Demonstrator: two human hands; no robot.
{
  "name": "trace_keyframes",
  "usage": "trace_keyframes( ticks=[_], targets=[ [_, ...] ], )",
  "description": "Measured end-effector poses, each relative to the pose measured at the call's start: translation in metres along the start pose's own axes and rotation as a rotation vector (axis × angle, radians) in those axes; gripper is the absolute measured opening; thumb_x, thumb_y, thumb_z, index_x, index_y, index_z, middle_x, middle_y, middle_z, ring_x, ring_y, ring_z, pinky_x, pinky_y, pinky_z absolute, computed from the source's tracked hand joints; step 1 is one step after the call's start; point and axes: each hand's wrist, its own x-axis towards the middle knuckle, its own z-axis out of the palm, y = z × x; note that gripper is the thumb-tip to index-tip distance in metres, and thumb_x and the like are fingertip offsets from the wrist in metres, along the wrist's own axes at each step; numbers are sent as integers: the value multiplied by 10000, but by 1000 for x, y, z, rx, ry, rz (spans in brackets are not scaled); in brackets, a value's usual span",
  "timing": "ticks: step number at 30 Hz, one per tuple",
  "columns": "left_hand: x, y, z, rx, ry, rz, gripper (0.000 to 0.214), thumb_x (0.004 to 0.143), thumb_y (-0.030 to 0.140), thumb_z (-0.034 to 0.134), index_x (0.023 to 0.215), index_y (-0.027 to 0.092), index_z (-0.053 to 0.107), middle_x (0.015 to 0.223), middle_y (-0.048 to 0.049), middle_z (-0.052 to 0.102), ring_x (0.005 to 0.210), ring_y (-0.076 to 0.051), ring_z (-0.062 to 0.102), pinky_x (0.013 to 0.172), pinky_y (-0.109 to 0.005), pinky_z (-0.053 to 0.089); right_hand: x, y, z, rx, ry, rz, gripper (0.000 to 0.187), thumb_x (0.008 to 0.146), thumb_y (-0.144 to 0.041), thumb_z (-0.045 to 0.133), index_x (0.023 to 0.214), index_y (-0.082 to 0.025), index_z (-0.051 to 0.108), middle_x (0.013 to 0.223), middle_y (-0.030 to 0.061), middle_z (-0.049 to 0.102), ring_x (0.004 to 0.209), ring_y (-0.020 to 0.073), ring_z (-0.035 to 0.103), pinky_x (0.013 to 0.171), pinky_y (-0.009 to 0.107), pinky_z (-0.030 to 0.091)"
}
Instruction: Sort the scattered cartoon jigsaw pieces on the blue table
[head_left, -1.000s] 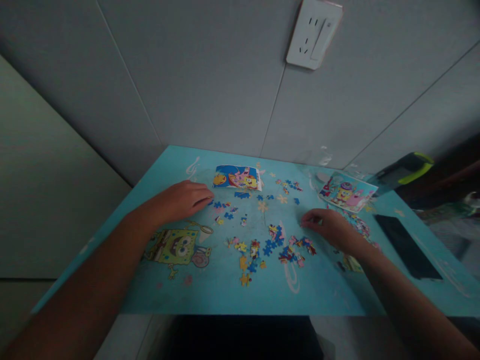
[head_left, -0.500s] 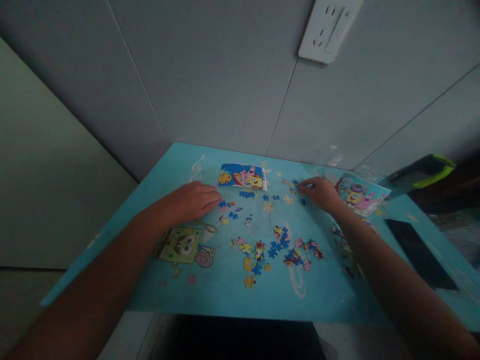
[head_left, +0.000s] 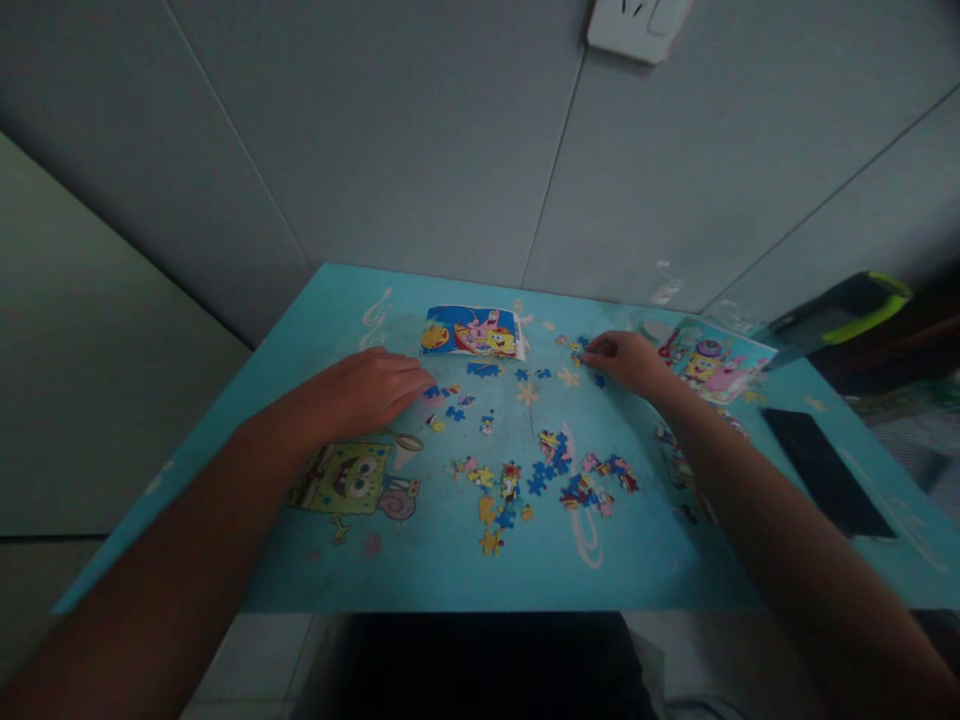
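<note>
My right hand point(head_left: 621, 360) is at the back right of the table, its thumb and fingertips pinched at a small group of jigsaw pieces point(head_left: 577, 350), on a blue piece that the fingers partly hide. My left hand point(head_left: 390, 388) lies palm down at the middle left, fingers stretched out, tips touching or just beside blue jigsaw pieces point(head_left: 454, 413). Between the hands lie several loose pieces and a joined blue strip point(head_left: 483, 370). Nearer to me are partly joined clusters: one yellow and blue point(head_left: 489, 512), one blue point(head_left: 539, 476), one red and blue point(head_left: 581, 492).
A printed cartoon picture point(head_left: 472, 333) lies at the back, another cartoon sheet point(head_left: 705, 362) beyond my right forearm. A dark phone-like slab point(head_left: 825, 470) rests on the right of the blue table point(head_left: 277, 580). A wall socket point(head_left: 637, 28) is above.
The view has tilted down a little, so the wall socket sits higher. My right hand has shifted slightly left onto the small group of pieces. My left hand stays in place.
</note>
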Motion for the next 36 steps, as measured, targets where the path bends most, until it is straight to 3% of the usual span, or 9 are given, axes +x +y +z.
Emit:
trace_keyframes(
  ticks=[5,13,16,20,24,31,36],
  targets=[
    [0,-1,2,-11,-12,5,351,1008,335,371,1087,253,703,1042,-35,722,912,-189,658,883,-351,477,3,-7,-1,-41,-34,-34,449,835,-605,604,888,-172,709,783,65,700,640,159,572,558,266,366],
    [0,-2,5,17,-4,54,365,1021,382,366,1114,251,694,1041,-36,718,915,-197,654,894,-372,463,4,-14,-7,-65,18,-66,338,856,-483,632,911,-157,703,827,75,707,685,168,591,601,267,385],
    [2,2,2,19,-3,57,371,1027,375,358,1118,244,693,1059,-41,717,926,-202,655,893,-372,463,-30,-20,-25,-7,27,-174,305,895,-445,593,950,-168,709,843,72,710,709,177,599,645,279,411],
    [4,6,1,4,-12,61,364,1029,359,361,1119,239,693,1058,-40,721,931,-203,656,884,-372,463,-105,-20,-46,88,-185,-213,331,883,-506,609,1032,-229,713,885,55,709,747,190,626,683,291,462],
    [5,10,2,-3,3,73,355,1034,359,362,1097,246,692,1065,-35,723,953,-199,655,899,-370,456,-159,-10,-47,96,-369,-158,352,847,-515,660,1107,-283,710,951,54,705,813,212,652,719,313,504],
    [7,21,1,-15,16,150,317,1025,290,385,1139,220,672,1053,-58,719,944,-208,655,883,-381,457,-178,-8,-35,0,-260,-132,304,921,-474,569,1113,-278,701,984,66,684,848,224,659,788,365,526],
    [7,26,2,-9,18,163,308,1024,277,390,1144,231,670,1006,-49,720,928,-188,651,891,-367,465,-185,-10,-32,73,-240,-137,258,933,-447,558,1042,-268,707,1035,71,689,883,226,665,815,369,535]
  ],
)
